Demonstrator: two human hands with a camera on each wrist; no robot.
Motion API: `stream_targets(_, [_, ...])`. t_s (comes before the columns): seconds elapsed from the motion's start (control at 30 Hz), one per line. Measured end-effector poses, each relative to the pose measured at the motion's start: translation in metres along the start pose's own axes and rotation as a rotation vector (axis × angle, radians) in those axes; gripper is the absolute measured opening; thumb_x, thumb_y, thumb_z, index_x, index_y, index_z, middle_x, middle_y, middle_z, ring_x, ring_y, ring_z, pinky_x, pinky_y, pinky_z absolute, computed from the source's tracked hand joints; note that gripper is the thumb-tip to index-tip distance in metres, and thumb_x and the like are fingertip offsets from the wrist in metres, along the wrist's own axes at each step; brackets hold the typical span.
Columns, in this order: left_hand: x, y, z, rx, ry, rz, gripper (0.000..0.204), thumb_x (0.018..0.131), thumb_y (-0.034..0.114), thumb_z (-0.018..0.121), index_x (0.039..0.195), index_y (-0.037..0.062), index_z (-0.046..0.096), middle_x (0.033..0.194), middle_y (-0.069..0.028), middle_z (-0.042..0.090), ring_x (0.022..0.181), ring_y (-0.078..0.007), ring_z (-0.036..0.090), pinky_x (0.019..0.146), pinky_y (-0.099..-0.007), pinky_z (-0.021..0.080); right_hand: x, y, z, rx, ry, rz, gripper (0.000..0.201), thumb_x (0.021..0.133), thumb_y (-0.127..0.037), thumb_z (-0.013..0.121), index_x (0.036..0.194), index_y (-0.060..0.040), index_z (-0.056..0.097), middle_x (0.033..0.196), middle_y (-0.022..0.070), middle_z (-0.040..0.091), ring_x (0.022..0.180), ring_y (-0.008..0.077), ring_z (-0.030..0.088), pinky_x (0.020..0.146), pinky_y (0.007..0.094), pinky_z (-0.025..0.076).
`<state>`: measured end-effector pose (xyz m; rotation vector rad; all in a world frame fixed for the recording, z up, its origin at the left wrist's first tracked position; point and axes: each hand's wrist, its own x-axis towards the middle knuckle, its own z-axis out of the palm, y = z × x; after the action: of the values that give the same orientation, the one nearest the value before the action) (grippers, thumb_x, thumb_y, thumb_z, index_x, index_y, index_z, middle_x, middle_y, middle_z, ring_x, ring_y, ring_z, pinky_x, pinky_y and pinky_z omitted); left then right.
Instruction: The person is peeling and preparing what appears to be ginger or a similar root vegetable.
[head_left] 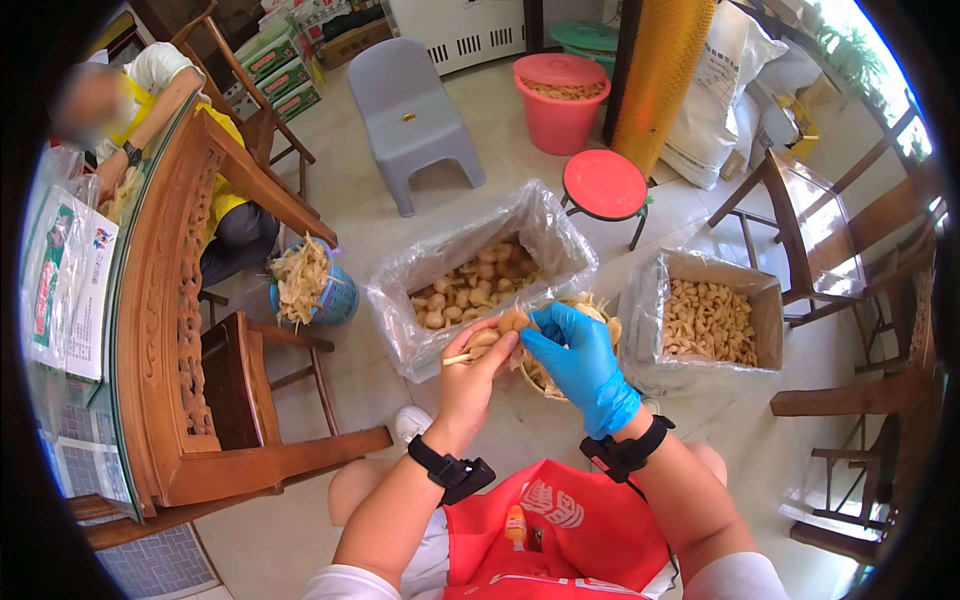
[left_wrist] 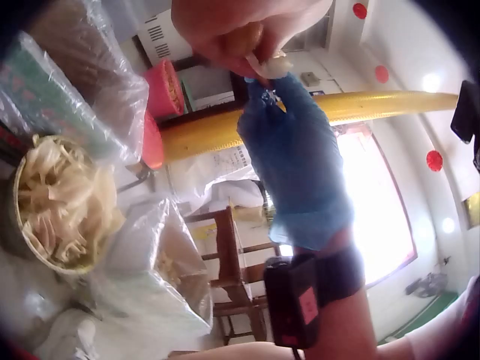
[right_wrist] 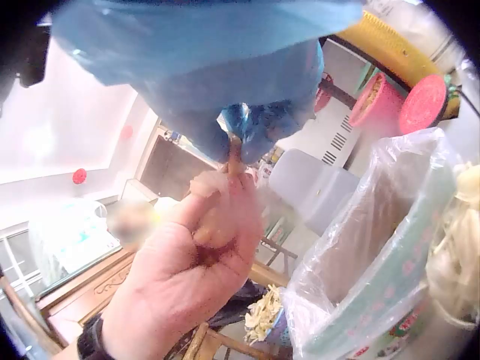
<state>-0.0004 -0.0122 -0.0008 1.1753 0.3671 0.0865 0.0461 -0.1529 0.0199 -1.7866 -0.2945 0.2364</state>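
Observation:
In the head view, my bare left hand (head_left: 470,388) holds pale garlic pieces (head_left: 482,341) in its curled fingers. A thin stalk (head_left: 457,359) sticks out at its left side. My right hand (head_left: 580,360), in a blue glove, meets the left fingertips and pinches a brownish garlic piece (head_left: 513,321) there. In the right wrist view, cloves (right_wrist: 214,231) lie against the left palm, under the thumb; the gloved fingertips partly hide the pinched piece. Below the hands is a round container of papery peels (left_wrist: 67,202), partly covered by them in the head view.
A plastic-lined box (head_left: 400,345) of garlic bulbs stands ahead, and another lined box (head_left: 650,365) of loose cloves to the right. Around them stand a red stool (head_left: 605,182), a grey chair (head_left: 415,110) and a blue bin (head_left: 340,298) of peels. A person (head_left: 155,90) sits at the left table.

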Motion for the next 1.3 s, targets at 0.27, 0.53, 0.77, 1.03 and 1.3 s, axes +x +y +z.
stream_targets(0.27, [-0.003, 0.006, 0.002, -0.269, 0.072, -0.077, 0.026, 0.085, 0.010, 0.064, 0.109, 0.0063, 0.057, 0.090, -0.0016, 0.063, 0.079, -0.0106, 0.059, 0.071, -0.0246, 0.047, 0.002, -0.006, 0.010, -0.146, 0.090, -0.326, 0.019, 0.079, -0.006, 0.065, 0.097, -0.0013, 0.060, 0.080, 0.0113, 0.058, 0.068, 0.0218, 0.058, 0.059, 0.0296, 0.046])
stream_targets(0.53, [0.000, 0.013, 0.001, -0.257, 0.158, -0.089, 0.026, 0.084, 0.015, 0.067, 0.108, 0.0103, 0.059, 0.096, -0.0001, 0.063, 0.085, -0.0094, 0.059, 0.073, -0.0222, 0.047, -0.003, 0.000, 0.020, -0.051, 0.185, -0.396, 0.028, 0.080, -0.003, 0.065, 0.108, -0.0030, 0.060, 0.085, 0.0116, 0.060, 0.074, 0.0233, 0.060, 0.065, 0.0310, 0.048])
stream_targets(0.77, [0.014, 0.007, -0.006, -0.301, 0.201, -0.041, 0.026, 0.086, 0.013, 0.065, 0.109, 0.0051, 0.057, 0.098, -0.0032, 0.059, 0.085, -0.0090, 0.057, 0.075, -0.0204, 0.047, -0.010, -0.018, -0.005, -0.141, 0.318, -0.508, 0.033, 0.076, 0.001, 0.067, 0.108, -0.0039, 0.060, 0.085, 0.0092, 0.060, 0.072, 0.0198, 0.060, 0.066, 0.0299, 0.048])
stream_targets(1.03, [0.005, 0.010, 0.007, -0.189, 0.075, -0.074, 0.025, 0.084, 0.006, 0.065, 0.107, 0.0018, 0.057, 0.093, -0.0060, 0.062, 0.078, -0.0117, 0.059, 0.069, -0.0201, 0.048, 0.009, 0.066, -0.181, -0.714, 0.721, 0.090, 0.028, 0.076, -0.018, 0.066, 0.097, -0.0005, 0.064, 0.089, 0.0190, 0.065, 0.083, 0.0342, 0.064, 0.073, 0.0381, 0.049])
stream_targets(1.3, [0.004, -0.006, 0.012, -0.059, -0.055, -0.055, 0.026, 0.083, 0.005, 0.066, 0.107, -0.0005, 0.057, 0.088, -0.0069, 0.064, 0.074, -0.0116, 0.062, 0.068, -0.0227, 0.050, 0.008, 0.011, -0.077, -0.181, 0.163, 0.079, 0.031, 0.086, -0.023, 0.063, 0.107, 0.0003, 0.062, 0.096, 0.0138, 0.067, 0.080, 0.0198, 0.061, 0.075, 0.0306, 0.048])
